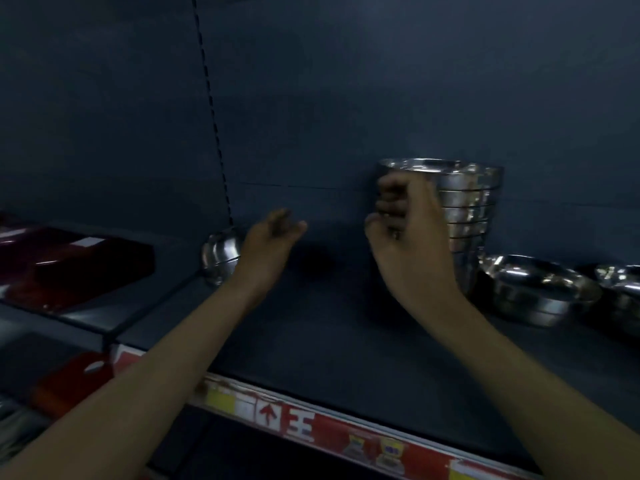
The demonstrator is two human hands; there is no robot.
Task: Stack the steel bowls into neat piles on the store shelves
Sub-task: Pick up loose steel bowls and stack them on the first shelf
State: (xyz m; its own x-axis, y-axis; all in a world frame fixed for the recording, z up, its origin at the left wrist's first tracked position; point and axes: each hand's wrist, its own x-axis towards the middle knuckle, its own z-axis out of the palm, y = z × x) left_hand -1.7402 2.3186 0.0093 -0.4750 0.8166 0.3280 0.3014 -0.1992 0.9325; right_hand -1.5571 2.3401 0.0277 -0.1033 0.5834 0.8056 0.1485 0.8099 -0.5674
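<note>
A tall pile of nested steel bowls (467,209) stands upright on the dark shelf (311,334), right of centre. My right hand (405,233) is curled around the pile's left side, fingers bent against it. My left hand (270,240) hovers over the shelf with fingers loosely apart and nothing in it. Just behind its wrist, a small pile of steel bowls (220,254) leans on its side by the shelf upright. A low pile of bowls (533,289) sits right of the tall pile, and another bowl (620,292) is cut off at the frame's right edge.
A dark red box (72,265) lies on the neighbouring shelf at left. A red and yellow price strip (311,424) runs along the shelf's front edge. A slotted upright (214,126) divides the blue back panel. Red packages (69,382) sit on a lower shelf.
</note>
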